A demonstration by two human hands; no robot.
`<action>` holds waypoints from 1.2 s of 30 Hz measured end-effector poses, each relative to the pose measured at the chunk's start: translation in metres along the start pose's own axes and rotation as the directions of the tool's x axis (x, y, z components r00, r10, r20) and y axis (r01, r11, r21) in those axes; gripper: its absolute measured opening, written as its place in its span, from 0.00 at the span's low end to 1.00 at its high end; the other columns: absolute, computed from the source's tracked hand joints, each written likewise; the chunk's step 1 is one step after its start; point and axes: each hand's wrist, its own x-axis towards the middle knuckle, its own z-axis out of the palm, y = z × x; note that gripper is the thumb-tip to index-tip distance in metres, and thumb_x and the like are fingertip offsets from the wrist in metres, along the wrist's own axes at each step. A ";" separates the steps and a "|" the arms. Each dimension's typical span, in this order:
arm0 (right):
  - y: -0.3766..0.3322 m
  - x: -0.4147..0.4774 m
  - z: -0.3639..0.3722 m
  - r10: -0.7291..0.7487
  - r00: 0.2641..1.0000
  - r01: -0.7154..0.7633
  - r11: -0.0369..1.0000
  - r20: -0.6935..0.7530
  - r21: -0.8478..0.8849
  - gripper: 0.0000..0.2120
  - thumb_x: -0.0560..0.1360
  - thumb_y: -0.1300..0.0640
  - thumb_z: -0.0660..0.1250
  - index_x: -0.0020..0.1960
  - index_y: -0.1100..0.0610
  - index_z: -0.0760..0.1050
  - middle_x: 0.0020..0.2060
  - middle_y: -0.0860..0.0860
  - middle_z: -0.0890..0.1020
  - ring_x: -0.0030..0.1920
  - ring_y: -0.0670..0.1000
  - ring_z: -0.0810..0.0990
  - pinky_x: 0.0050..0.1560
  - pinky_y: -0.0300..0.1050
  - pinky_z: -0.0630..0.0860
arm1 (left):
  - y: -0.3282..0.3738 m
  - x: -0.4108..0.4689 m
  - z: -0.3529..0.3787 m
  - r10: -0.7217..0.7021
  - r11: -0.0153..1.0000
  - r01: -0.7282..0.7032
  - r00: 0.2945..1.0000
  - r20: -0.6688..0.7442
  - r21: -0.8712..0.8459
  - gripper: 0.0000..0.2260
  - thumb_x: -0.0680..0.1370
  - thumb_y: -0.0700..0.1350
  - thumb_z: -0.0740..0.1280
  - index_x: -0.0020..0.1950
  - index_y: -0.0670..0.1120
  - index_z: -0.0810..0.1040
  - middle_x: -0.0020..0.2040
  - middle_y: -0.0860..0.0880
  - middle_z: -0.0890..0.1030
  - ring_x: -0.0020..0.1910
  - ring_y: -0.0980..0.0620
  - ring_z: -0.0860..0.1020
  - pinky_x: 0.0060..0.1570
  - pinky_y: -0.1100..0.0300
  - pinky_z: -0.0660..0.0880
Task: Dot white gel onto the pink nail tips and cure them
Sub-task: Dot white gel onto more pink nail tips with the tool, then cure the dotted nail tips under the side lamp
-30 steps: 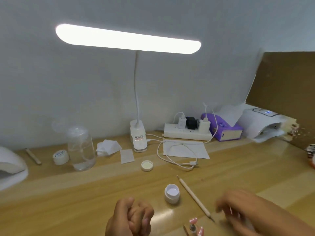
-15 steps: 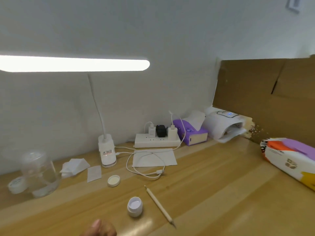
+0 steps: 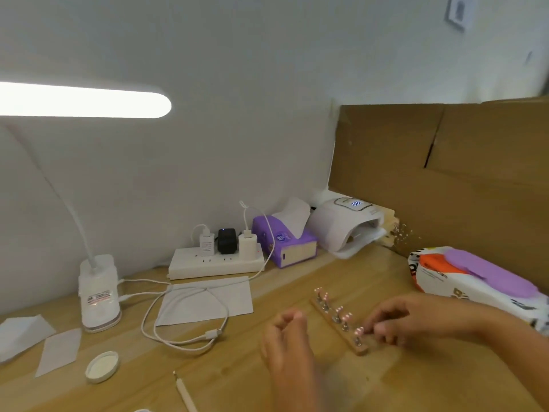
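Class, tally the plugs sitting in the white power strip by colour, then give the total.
White plugs: 2
Black plug: 1
Total in the power strip: 3

Your left hand (image 3: pixel 286 346), at 6 o'clock, was motion-blurred, its fingers (image 3: pixel 292 318) unreadable. Your right hand (image 3: pixel 416 319) hid the 3 o'clock edge of the holder (image 3: pixel 361 350). The pen (image 3: pixel 185 394) at 7 o'clock and lamp bar (image 3: pixel 83 99) at 9 o'clock ran off frame.

White wall (image 3: pixel 237 84); wooden table (image 3: pixel 297 382); lit lamp bar (image 3: pixel 83 99); cardboard panel (image 3: pixel 445 173) right.
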 end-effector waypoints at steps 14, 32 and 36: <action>-0.004 0.156 -0.055 0.103 0.681 -0.039 0.994 -0.725 0.105 0.11 0.70 0.69 0.66 0.34 0.55 0.72 0.32 0.51 0.74 0.39 0.53 0.71 0.42 0.46 0.65 | -0.051 0.043 0.059 0.542 0.835 -0.513 0.829 -0.140 0.198 0.18 0.73 0.32 0.70 0.35 0.56 0.75 0.53 0.43 0.75 0.51 0.45 0.74 0.54 0.49 0.70; 0.018 0.130 -0.039 0.189 0.546 -0.380 0.924 -0.816 -0.040 0.22 0.79 0.56 0.56 0.70 0.38 0.66 0.64 0.60 0.68 0.65 0.64 0.65 0.63 0.50 0.64 | -0.051 0.032 0.060 0.534 0.806 -0.519 0.845 0.029 0.285 0.18 0.75 0.40 0.70 0.39 0.62 0.68 0.56 0.49 0.74 0.56 0.46 0.71 0.54 0.60 0.59; 0.027 0.126 -0.037 0.119 0.533 -0.272 0.961 -0.838 -0.037 0.06 0.78 0.55 0.61 0.54 0.49 0.74 0.56 0.57 0.77 0.59 0.59 0.73 0.54 0.47 0.68 | -0.052 0.032 0.059 0.525 0.798 -0.510 0.850 0.044 0.320 0.15 0.74 0.41 0.72 0.38 0.60 0.71 0.55 0.54 0.74 0.57 0.48 0.72 0.55 0.61 0.58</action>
